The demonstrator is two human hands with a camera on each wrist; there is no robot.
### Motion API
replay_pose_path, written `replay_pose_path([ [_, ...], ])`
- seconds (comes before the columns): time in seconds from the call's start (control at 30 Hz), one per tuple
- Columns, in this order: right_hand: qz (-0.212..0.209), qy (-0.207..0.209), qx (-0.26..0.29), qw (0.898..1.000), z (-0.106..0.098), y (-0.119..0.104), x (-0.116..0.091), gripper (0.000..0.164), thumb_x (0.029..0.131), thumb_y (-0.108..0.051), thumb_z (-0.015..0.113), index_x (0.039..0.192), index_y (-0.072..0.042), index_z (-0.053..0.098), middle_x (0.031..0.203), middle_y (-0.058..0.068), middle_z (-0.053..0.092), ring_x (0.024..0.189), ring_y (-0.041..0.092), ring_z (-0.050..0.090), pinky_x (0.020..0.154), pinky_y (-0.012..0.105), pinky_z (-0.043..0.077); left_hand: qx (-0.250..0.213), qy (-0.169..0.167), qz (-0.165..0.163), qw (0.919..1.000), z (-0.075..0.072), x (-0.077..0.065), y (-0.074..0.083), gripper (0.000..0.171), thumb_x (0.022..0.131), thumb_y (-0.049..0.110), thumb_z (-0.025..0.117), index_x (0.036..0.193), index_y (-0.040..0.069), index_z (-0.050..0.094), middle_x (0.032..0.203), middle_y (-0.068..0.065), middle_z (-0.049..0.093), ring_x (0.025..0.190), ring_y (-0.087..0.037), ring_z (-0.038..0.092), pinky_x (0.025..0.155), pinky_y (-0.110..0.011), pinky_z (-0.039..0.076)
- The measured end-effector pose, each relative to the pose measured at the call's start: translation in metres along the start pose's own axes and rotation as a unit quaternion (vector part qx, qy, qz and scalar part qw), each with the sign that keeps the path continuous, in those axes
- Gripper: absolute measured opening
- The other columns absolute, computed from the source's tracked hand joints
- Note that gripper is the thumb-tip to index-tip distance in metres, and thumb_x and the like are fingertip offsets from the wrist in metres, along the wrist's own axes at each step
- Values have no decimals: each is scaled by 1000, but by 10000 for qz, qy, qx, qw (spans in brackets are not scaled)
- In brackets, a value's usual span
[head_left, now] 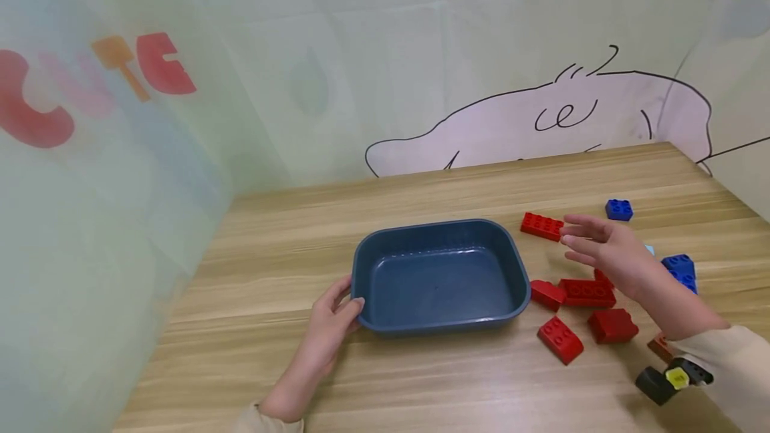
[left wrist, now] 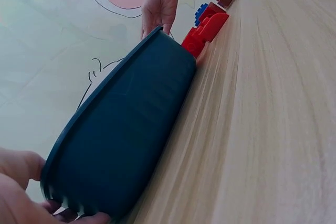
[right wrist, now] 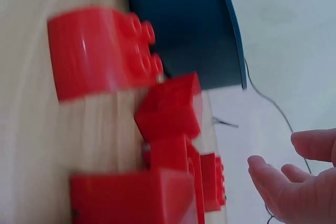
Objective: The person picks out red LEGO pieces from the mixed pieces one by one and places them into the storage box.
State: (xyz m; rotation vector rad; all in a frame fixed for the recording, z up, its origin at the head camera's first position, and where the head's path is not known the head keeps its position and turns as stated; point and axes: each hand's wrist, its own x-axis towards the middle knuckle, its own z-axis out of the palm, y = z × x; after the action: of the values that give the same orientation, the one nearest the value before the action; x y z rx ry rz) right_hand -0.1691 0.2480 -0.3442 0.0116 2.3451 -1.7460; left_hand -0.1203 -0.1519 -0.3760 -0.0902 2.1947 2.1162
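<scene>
A dark blue plastic tray (head_left: 436,329) with rounded corners sits on the wooden table, nothing inside it. At its left end my left hand (head_left: 331,319) grips the rim, thumb over the edge and fingers underneath, as the left wrist view (left wrist: 52,203) also shows. My right hand (head_left: 610,252) hovers over several red toy bricks, its fingers loosely extended and holding nothing. Nearest its fingertips is a long red brick (head_left: 543,226). Below lie another long red brick (head_left: 586,293), a curved red brick (head_left: 560,339) and a red brick (right wrist: 170,106) beside the tray.
Blue bricks (head_left: 619,210) lie toward the right side, with a stacked-looking blue group (head_left: 680,271) partly behind the right forearm. A reddish-brown brick (head_left: 660,347) is half hidden by the right sleeve. A printed cloth (head_left: 421,52) hangs behind the table (head_left: 271,252).
</scene>
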Motion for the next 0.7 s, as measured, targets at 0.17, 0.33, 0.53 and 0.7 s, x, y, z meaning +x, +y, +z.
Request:
replay_pose_path([
  [0.17,-39,96,5,9999,-9,0,9,63,96,-19,49,145,5,17,139,32,29,86,-10,55,83,25,50,-40,33,-7,10000,-1,1,-1,48,89,-2,48,135,-10,36,135,-26,42,103,-23,58,78,-30,52],
  [0.33,37,176,-65,9998,-13,1,17,63,96,-17,49,145,5,17,140,33,29,87,-9,53,83,25,50,-78,16,-28,10000,-1,2,-1,48,88,-2,48,135,-10,37,134,-25,42,103,-24,58,78,-30,53],
  [0.53,117,194,-434,9988,-15,3,26,64,95,-19,51,145,5,19,139,32,31,93,1,52,84,27,50,-63,-22,-15,10000,-2,1,-1,48,89,-1,48,135,-10,36,135,-25,41,103,-24,58,78,-31,53],
  [0.7,173,240,-828,9961,-16,5,33,65,94,-19,54,143,8,21,137,33,33,106,26,54,85,30,50,-64,-46,-13,10000,-2,1,-1,48,90,-1,48,136,-10,36,136,-25,41,103,-23,58,79,-31,52],
])
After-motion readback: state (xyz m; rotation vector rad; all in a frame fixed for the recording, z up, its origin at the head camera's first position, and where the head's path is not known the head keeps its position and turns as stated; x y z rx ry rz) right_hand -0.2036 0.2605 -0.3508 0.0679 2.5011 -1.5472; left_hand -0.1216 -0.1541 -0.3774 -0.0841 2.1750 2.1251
